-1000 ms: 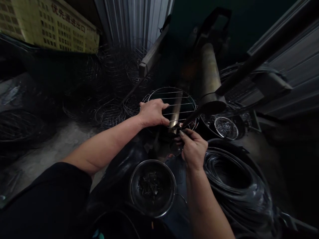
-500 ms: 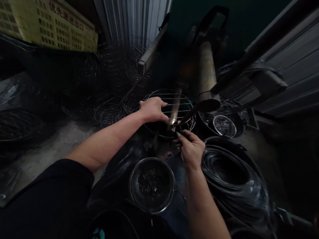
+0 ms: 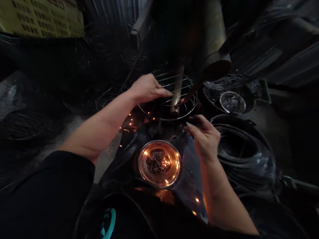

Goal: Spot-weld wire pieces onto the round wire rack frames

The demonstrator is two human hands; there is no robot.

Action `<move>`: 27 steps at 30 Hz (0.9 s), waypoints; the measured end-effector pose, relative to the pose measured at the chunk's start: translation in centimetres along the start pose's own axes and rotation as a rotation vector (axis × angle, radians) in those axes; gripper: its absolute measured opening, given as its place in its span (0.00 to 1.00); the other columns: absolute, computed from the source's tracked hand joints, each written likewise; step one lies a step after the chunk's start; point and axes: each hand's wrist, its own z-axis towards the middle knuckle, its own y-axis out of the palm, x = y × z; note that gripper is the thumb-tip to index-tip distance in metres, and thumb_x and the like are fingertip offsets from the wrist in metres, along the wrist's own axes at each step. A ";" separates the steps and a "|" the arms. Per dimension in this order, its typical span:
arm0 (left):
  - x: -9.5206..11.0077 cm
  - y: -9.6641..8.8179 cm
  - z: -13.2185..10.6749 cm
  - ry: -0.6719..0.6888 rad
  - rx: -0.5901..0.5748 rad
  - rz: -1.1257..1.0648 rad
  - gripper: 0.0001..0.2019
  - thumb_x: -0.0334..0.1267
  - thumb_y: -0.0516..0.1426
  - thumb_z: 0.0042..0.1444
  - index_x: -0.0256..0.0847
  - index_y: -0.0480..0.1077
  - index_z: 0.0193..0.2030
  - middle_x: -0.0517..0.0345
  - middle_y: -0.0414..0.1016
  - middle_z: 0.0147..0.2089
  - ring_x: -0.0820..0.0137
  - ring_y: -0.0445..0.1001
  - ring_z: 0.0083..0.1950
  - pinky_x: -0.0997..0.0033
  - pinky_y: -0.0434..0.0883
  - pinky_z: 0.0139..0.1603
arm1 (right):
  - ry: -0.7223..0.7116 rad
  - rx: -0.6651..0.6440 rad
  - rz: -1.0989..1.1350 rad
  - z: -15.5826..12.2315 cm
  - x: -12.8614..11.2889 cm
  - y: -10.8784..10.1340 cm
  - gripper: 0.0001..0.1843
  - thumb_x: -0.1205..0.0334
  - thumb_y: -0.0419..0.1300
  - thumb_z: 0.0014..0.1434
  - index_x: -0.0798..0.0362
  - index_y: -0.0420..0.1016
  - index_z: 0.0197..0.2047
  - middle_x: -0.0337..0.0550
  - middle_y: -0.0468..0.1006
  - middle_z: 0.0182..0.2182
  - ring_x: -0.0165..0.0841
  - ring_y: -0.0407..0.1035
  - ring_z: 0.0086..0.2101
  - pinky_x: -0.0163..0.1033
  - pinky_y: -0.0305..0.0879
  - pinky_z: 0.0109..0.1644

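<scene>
A round wire rack with parallel bars rests around the lower metal electrode rod of a welding machine. The pointed upper electrode meets it near the rod's tip, where a spot glows. My left hand is closed on the rack's left side, fingers over the bars. To the right of the rod tip and apart from it is my right hand, thumb and fingers drawn together; its fingertips are dark and blurred. Below, a metal bowl of short wire pieces sits on my lap, lit orange by sparks.
A thick metal cylinder hangs above the right side. Coiled wire lies at right, with a tub of metal parts behind it. A yellow crate stands at upper left. Several sparks scatter over the dark apron.
Sparks and an orange glow have appeared over the bowl and apron. My right hand has drawn away rightward from the rod tip. The view has shifted; my left hand stays on the rack.
</scene>
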 end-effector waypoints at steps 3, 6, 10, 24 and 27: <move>-1.1 -0.7 1.6 0.055 0.043 0.160 0.29 0.61 0.57 0.51 0.43 0.75 0.52 0.55 0.72 0.47 0.54 0.65 0.58 0.51 0.57 0.59 | 0.001 -0.225 -0.451 -3.8 1.4 -3.6 0.13 0.53 0.65 0.50 0.52 0.81 0.37 0.40 0.78 0.29 0.33 0.72 0.29 0.38 0.68 0.34; -1.7 -0.4 3.7 0.084 0.001 0.288 0.35 0.59 0.64 0.41 0.46 0.72 0.56 0.56 0.72 0.51 0.49 0.60 0.62 0.49 0.56 0.60 | -0.018 -0.448 -0.902 -7.8 2.7 -5.0 0.12 0.64 0.60 0.51 0.51 0.81 0.39 0.42 0.76 0.32 0.33 0.71 0.30 0.37 0.66 0.34; -2.1 -0.1 5.1 0.071 -0.032 0.327 0.39 0.57 0.67 0.37 0.45 0.71 0.58 0.53 0.72 0.54 0.48 0.60 0.61 0.48 0.56 0.61 | -0.040 -0.517 -1.316 -11.0 3.5 -4.1 0.16 0.74 0.51 0.55 0.52 0.80 0.32 0.46 0.75 0.34 0.30 0.71 0.28 0.34 0.57 0.26; -3.8 -0.1 0.4 -0.038 0.033 0.211 0.31 0.61 0.62 0.42 0.55 0.75 0.53 0.61 0.79 0.42 0.61 0.73 0.50 0.69 0.66 0.47 | 0.003 -0.112 -0.010 0.3 -2.9 2.6 0.15 0.53 0.66 0.48 0.54 0.82 0.36 0.42 0.80 0.26 0.32 0.73 0.23 0.35 0.68 0.25; -3.5 0.3 -0.3 -0.028 0.095 0.240 0.27 0.60 0.61 0.45 0.56 0.75 0.52 0.61 0.77 0.39 0.62 0.74 0.47 0.69 0.66 0.46 | 0.057 -0.105 -0.010 0.8 -3.3 4.8 0.15 0.55 0.67 0.46 0.56 0.82 0.35 0.41 0.78 0.22 0.32 0.72 0.21 0.35 0.67 0.23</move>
